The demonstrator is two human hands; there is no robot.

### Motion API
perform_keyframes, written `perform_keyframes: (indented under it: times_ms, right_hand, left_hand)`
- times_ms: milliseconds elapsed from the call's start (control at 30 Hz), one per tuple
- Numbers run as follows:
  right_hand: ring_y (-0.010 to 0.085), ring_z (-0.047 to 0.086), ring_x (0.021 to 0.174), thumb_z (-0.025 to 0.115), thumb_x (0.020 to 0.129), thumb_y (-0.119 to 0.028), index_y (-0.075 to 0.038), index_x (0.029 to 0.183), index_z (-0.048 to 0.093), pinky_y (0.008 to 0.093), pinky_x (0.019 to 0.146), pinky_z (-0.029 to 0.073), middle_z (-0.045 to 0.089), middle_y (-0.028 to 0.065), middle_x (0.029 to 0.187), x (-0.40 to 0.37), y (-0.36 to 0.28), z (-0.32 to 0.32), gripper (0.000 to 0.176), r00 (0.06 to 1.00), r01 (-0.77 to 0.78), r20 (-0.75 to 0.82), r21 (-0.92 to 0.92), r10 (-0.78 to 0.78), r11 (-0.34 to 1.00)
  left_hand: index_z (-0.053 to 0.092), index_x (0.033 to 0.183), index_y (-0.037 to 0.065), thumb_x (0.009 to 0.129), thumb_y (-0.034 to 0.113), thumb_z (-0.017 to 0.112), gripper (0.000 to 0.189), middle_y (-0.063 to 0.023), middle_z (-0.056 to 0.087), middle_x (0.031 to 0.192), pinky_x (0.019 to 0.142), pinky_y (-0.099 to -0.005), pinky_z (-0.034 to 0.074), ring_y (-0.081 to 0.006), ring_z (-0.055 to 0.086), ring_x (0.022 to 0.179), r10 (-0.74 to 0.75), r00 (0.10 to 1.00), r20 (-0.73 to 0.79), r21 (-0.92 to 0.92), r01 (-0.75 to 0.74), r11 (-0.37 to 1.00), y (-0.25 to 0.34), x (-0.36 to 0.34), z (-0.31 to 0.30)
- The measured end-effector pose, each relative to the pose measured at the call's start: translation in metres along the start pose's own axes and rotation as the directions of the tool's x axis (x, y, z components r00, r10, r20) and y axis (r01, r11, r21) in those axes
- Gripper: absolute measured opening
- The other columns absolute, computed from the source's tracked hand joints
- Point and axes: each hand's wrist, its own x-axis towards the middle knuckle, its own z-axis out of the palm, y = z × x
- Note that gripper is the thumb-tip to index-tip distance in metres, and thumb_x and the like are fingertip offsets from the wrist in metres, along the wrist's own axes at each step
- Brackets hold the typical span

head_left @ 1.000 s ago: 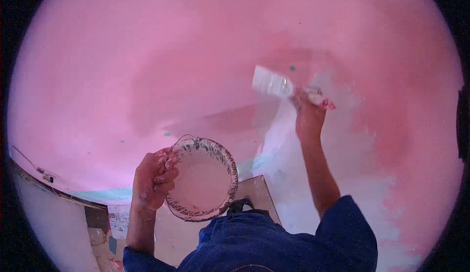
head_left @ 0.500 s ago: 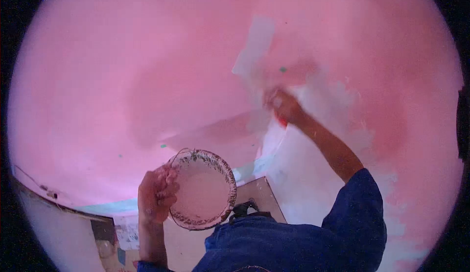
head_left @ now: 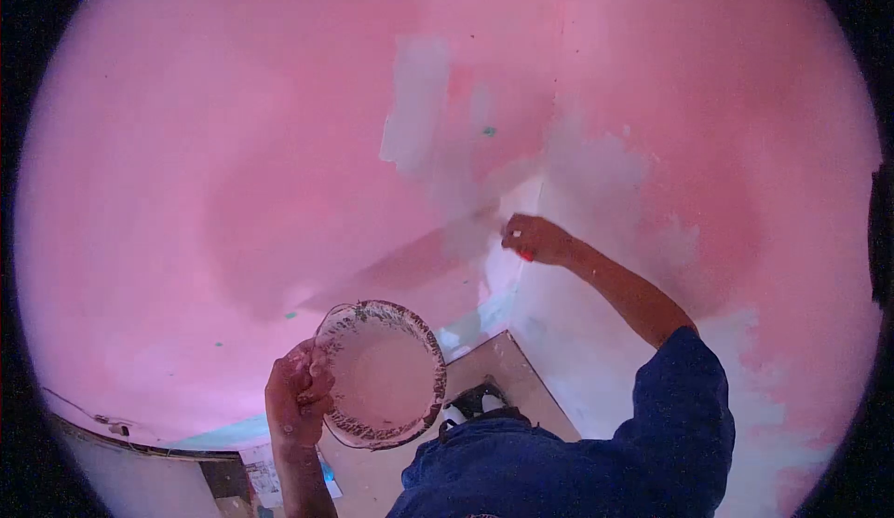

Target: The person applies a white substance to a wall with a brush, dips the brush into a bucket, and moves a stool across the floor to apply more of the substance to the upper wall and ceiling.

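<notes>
My left hand [head_left: 300,389] is closed on the rim and wire handle of a round bucket [head_left: 384,374] with pale pinkish paint inside and smears around its inner wall. Out in front, my right hand [head_left: 535,240] is closed near the wall corner. Something red shows under its fingers, too small to name. Around it the pink wall [head_left: 307,127] carries whitish-grey patches [head_left: 416,99], and the wall to the right is largely covered in pale paint.
Below the bucket is a brownish board or floor [head_left: 521,383], with my shoes [head_left: 475,401] near it. A dark-edged ledge with a cable [head_left: 102,418] runs along the lower left. Papers [head_left: 264,479] lie at the bottom left.
The view has shifted, and the wall patches appear further left. My right hand has come down toward the wall corner and is less blurred. The bucket sits slightly lower in view, still held.
</notes>
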Motion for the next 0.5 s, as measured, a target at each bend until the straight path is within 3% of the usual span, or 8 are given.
perform_keyframes:
  times_ms: [67,100,167,233,300,400,467,500]
  right_hand:
    - [0.0233,0.055,0.080,0.058,0.074,-0.012,-0.006,0.083,0.058,0.0325,0.073,0.046,0.056,0.0078,0.083,0.025,0.009,-0.038,0.011,0.938,-0.118,-0.342,-0.164,0.056,0.979]
    - [0.0234,0.055,0.079,0.059,0.072,-0.010,-0.006,0.085,0.058,0.0328,0.072,0.047,0.056,0.0073,0.082,0.044,0.013,-0.064,0.013,0.845,-0.054,-0.509,0.223,0.163,0.973]
    - [0.0235,0.055,0.078,0.060,0.071,-0.008,-0.007,0.087,0.057,0.0332,0.070,0.047,0.056,0.0068,0.081,0.072,-0.003,-0.111,0.016,0.721,0.090,-0.607,0.561,0.335,0.823]
    - [0.0236,0.056,0.076,0.064,0.067,-0.008,-0.009,0.087,0.057,0.0331,0.069,0.048,0.057,0.0071,0.079,0.105,-0.021,-0.141,0.020,0.382,-0.040,-0.896,-0.262,-0.228,0.964]
    - [0.0236,0.057,0.075,0.066,0.065,-0.008,-0.012,0.085,0.059,0.0325,0.069,0.048,0.058,0.0084,0.079,0.097,-0.001,-0.041,0.022,0.551,-0.276,-0.834,-0.203,-0.018,0.939]
    - [0.0237,0.057,0.067,0.065,0.068,-0.010,-0.011,0.080,0.060,0.0343,0.067,0.048,0.058,0.0073,0.070,0.045,-0.032,0.050,0.013,0.674,-0.205,-0.634,0.332,0.379,0.921]
    - [0.0220,0.057,0.067,0.064,0.069,-0.007,-0.008,0.077,0.060,0.0324,0.065,0.047,0.058,0.0077,0.070,0.042,-0.041,0.027,0.009,0.703,-0.297,-0.579,0.288,0.413,0.910]
    - [0.0204,0.057,0.068,0.064,0.070,-0.008,-0.007,0.077,0.060,0.0311,0.065,0.046,0.058,0.0074,0.071,0.055,-0.044,-0.001,0.008,0.570,-0.208,-0.727,0.323,0.383,0.923]
  left_hand:
    - [0.046,0.105,0.001,0.081,0.022,0.042,0.032,0.0015,0.044,0.069,0.029,-0.0133,0.018,-0.0022,0.026,0.042,-0.019,1.000,0.019,0.012,0.019,1.000,0.006,0.001,-0.001]
    - [0.046,0.107,0.000,0.081,0.021,0.043,0.034,0.0017,0.044,0.069,0.029,-0.0133,0.017,-0.0020,0.026,0.042,-0.047,0.999,0.023,0.013,0.047,0.999,0.009,0.003,-0.002]
    - [0.046,0.106,-0.001,0.081,0.021,0.044,0.033,0.0017,0.044,0.069,0.029,-0.0132,0.017,-0.0019,0.026,0.042,0.001,1.000,0.017,0.110,-0.003,0.994,0.005,0.002,-0.001]
    - [0.047,0.104,-0.001,0.080,0.019,0.044,0.032,0.0014,0.044,0.070,0.030,-0.0129,0.017,-0.0018,0.027,0.043,-0.022,1.000,0.013,0.104,0.020,0.994,0.014,0.007,-0.001]
    - [0.047,0.104,-0.002,0.079,0.018,0.045,0.032,0.0010,0.045,0.070,0.030,-0.0129,0.017,-0.0018,0.027,0.043,-0.045,0.999,0.029,0.023,0.044,0.999,0.009,0.009,-0.009]
    - [0.046,0.105,-0.002,0.078,0.017,0.045,0.032,0.0001,0.045,0.072,0.030,-0.0128,0.017,-0.0019,0.028,0.044,-0.008,0.999,0.043,-0.001,0.008,1.000,0.012,0.007,-0.008]
    - [0.046,0.105,-0.002,0.078,0.017,0.045,0.033,-0.0004,0.046,0.073,0.030,-0.0128,0.017,-0.0020,0.028,0.044,0.027,0.999,-0.020,0.042,-0.026,0.999,0.007,0.000,-0.005]
    - [0.046,0.104,-0.001,0.078,0.017,0.046,0.032,-0.0003,0.046,0.074,0.030,-0.0127,0.017,-0.0021,0.027,0.044,-0.009,1.000,-0.017,0.022,0.009,1.000,0.010,0.002,-0.002]
